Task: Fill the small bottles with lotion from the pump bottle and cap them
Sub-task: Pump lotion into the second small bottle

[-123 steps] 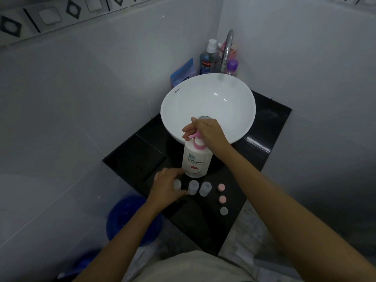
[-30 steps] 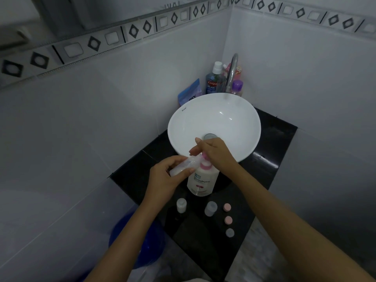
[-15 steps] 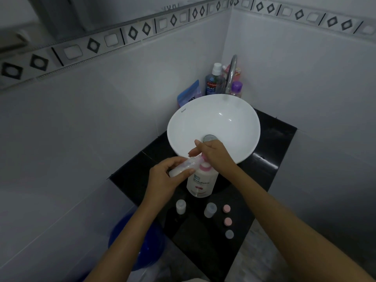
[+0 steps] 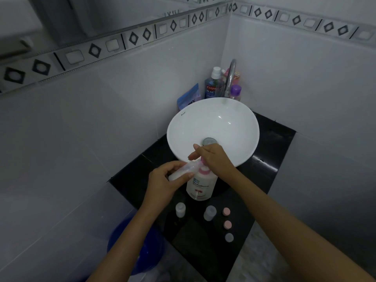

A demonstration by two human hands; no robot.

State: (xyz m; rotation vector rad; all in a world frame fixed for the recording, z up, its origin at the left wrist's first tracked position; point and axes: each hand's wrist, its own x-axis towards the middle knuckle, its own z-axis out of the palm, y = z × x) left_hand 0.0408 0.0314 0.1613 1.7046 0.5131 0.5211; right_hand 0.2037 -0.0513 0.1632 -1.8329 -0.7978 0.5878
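Note:
A white pump bottle (image 4: 200, 185) with a pink collar stands on the black counter (image 4: 205, 247), just in front of the sink. My right hand (image 4: 212, 158) lies flat on its pump head, which is hidden under the palm. My left hand (image 4: 164, 183) holds a small translucent bottle (image 4: 183, 171) tilted, its mouth up against the pump nozzle. Two more small open bottles (image 4: 180, 209) (image 4: 210, 213) stand upright on the counter below. To their right lie two pink caps (image 4: 226, 211) (image 4: 227, 224) and one pale cap (image 4: 229, 237).
A white bowl sink (image 4: 223, 119) with a chrome tap (image 4: 231, 78) fills the corner. Behind it stand a mouthwash bottle (image 4: 210, 86), a blue pouch (image 4: 188, 97) and a purple-capped bottle (image 4: 235, 92). A blue bucket (image 4: 122, 243) sits on the floor, left of the counter.
Four seconds ago my left hand was down at the row of small bottles; it has since lifted one to the pump nozzle. Over the last second both hands have barely moved.

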